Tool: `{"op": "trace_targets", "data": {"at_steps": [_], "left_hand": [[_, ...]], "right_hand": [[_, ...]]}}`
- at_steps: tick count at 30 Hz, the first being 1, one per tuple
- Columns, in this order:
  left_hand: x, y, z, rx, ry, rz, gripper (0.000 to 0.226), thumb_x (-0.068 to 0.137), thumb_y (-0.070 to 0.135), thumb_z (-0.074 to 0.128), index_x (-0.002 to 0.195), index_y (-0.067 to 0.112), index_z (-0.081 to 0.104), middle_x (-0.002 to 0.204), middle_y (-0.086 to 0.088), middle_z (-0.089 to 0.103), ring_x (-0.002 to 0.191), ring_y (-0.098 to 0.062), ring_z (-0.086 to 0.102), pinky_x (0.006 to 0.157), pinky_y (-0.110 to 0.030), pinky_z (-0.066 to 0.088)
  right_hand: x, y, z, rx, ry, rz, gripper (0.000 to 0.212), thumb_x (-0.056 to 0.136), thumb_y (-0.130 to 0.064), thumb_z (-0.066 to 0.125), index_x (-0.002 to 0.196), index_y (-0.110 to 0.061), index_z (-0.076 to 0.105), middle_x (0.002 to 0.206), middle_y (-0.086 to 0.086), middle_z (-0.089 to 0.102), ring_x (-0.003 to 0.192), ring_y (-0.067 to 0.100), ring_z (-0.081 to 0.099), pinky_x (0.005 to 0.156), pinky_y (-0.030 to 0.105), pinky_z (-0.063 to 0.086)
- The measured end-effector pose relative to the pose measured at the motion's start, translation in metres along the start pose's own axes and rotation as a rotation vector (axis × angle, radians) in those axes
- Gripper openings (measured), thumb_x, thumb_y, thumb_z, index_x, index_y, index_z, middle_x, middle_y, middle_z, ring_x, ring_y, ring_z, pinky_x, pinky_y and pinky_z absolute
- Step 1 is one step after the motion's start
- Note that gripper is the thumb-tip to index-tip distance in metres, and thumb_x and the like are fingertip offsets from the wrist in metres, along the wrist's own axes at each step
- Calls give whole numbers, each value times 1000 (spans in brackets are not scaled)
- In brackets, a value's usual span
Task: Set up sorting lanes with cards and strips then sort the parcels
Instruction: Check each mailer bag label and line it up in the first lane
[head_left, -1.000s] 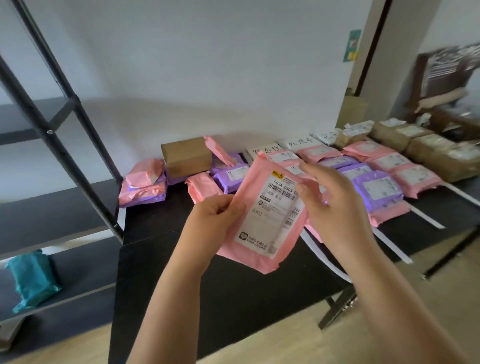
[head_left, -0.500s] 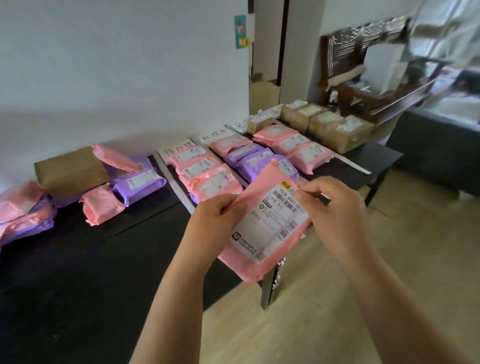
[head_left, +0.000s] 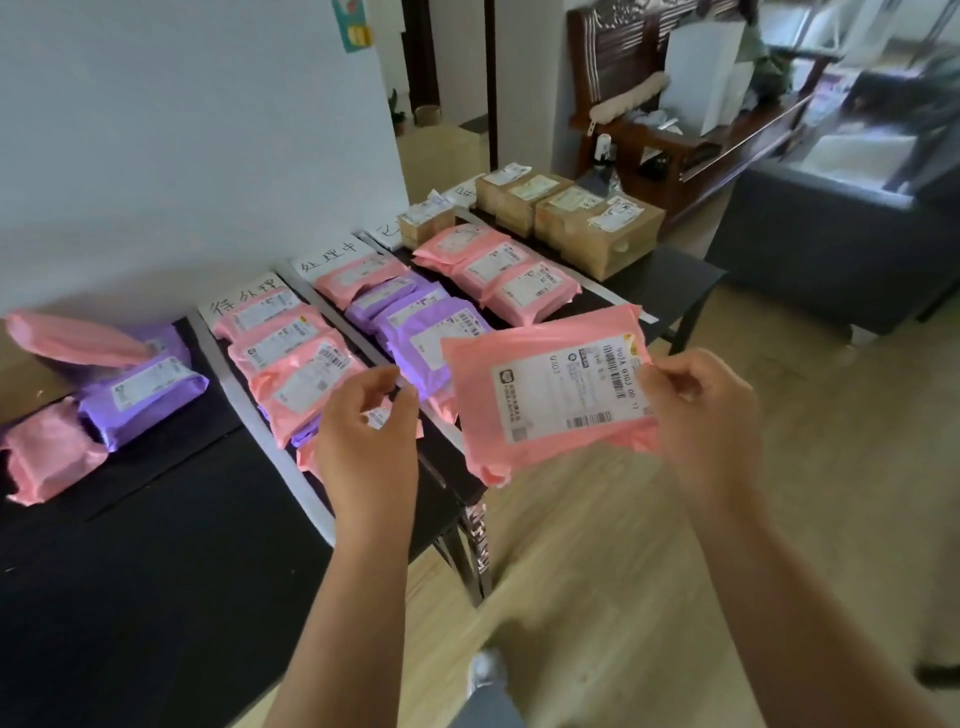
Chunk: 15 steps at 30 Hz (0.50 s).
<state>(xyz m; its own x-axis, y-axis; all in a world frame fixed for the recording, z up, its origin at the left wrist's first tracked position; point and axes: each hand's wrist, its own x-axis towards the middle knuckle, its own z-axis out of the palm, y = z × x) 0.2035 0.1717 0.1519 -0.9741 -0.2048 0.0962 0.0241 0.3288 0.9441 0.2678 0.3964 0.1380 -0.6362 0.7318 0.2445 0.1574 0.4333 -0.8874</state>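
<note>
Beside the table (head_left: 156, 571), pink parcel (head_left: 545, 395) in right hand (head_left: 701, 410) pinch grip; left hand (head_left: 366, 441) loosely curled, empty.

Dark wooden bench (head_left: 613, 67), grey sofa (head_left: 810, 249) — wood floor (head_left: 597, 571).

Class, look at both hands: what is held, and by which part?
The right hand pinches the pink parcel at its right edge; the left hand holds nothing.
</note>
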Motion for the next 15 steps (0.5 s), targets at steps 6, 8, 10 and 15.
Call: {"op": "trace_targets", "data": {"at_steps": [6,8,10,15], "left_hand": [[42,-16,78,88,-331,-147,32,92,37,66,123,31,65,102,24,63,94,0,59,70,-21,43],[59,-17,100,72,-341,-154,28,91,37,67,119,32,66,103,22,67,92,2,60,66,-18,42],[77,-17,117,72,-309,-153,24,92,33,66,116,30,66,102,20,67,83,7,60,63,-15,41],[119,-15,154,88,-360,-161,19,92,27,66,111,25,67,96,20,65,77,7,62,60,-10,39]], "right_hand": [[60,27,31,12,8,82,9,92,-18,69,84,-19,67,82,-15,66,79,3,67,45,9,43],[81,30,44,23,5,93,8,92,-17,69,84,-17,68,82,-15,67,79,1,66,45,8,43],[103,34,53,16,-16,103,8,92,-18,69,84,-17,68,83,-14,67,79,1,66,44,7,42],[138,54,66,-30,-81,194,11,94,-22,66,84,-26,65,83,-17,66,76,1,66,46,7,46]]}}
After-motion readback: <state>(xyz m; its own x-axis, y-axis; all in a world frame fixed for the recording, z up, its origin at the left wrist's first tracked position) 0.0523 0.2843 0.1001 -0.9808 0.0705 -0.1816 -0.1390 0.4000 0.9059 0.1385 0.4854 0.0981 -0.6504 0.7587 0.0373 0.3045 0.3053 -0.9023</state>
